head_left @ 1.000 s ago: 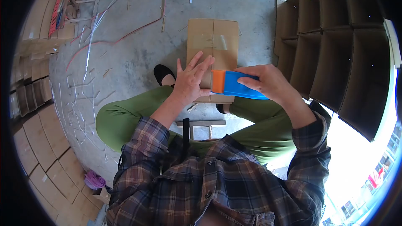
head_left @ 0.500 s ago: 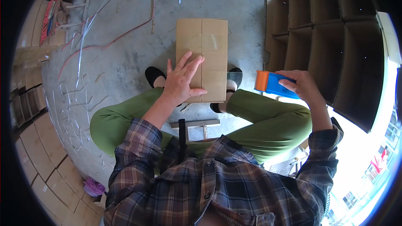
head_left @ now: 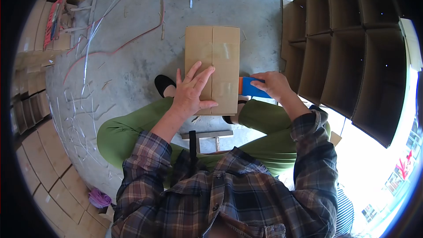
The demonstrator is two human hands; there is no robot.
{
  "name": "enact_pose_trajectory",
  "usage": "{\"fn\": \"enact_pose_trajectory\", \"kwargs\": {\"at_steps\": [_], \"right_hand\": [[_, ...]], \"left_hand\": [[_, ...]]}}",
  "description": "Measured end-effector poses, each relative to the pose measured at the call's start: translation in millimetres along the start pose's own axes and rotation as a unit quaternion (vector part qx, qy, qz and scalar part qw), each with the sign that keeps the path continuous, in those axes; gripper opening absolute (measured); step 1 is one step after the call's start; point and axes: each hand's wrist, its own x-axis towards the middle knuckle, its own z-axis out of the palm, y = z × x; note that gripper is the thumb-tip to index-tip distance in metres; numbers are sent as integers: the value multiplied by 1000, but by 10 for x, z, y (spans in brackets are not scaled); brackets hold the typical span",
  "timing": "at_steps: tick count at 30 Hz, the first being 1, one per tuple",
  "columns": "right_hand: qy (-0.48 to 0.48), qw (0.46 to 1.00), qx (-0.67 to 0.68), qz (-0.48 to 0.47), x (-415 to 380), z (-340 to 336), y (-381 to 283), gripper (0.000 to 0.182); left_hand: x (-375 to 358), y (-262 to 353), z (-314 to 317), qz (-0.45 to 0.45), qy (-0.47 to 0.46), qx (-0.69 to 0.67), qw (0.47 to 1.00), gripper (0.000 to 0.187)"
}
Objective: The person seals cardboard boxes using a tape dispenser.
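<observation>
Head view: the left hand [head_left: 190,94], grip spread wide, lies palm down on the cardboard box [head_left: 225,59], dead centre of the frame! Right of centre, the right hand [head_left: 275,87] has its grip pinching the blue dispenser [head_left: 255,87], orange end at the box's right edge. Open cartons [head_left: 346,66] crowd upper right!

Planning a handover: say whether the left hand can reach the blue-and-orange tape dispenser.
Probably yes: the left hand lies spread on the brown cardboard box, and nothing stands on its top toward the dispenser. The right hand, holding the blue part, would likely have to let go.
</observation>
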Motion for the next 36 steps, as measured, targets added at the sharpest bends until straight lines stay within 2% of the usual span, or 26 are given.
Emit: {"fn": "enact_pose_trajectory", "kwargs": {"at_steps": [6,8,12,14,17,20,24,30,32,36], "right_hand": [[3,999,-44,20,55,-118,-343,28],[-65,993,-80,57,203,-182,-494,25],[-49,988,-129,64,241,-195,-642,25],[-17,989,-148,15,218,-154,-610,25],[-8,992,-126,2,132,-138,-579,22],[-23,982,-187,-15,148,-21,-635,21],[-20,990,-137,35,315,397,-544,21],[11,993,-117,25,475,740,-425,20],[20,992,-118,28,514,1019,-375,20],[-2,987,-155,52,513,958,-352,20]], "left_hand": [[-10,32,9,3,13,-1,1000,108],[-18,20,-28,10,9,2,1000,108],[-29,34,-29,6,6,6,1000,107],[-33,22,-34,8,9,9,1000,108],[-40,4,-17,19,15,8,1000,108],[-12,37,-3,16,20,6,1000,107],[-4,37,-12,8,-13,23,1000,106],[0,57,-9,13,29,1,999,108],[-1,61,-38,2,-12,28,1000,107],[-20,78,-26,2,-15,36,999,109]]}}
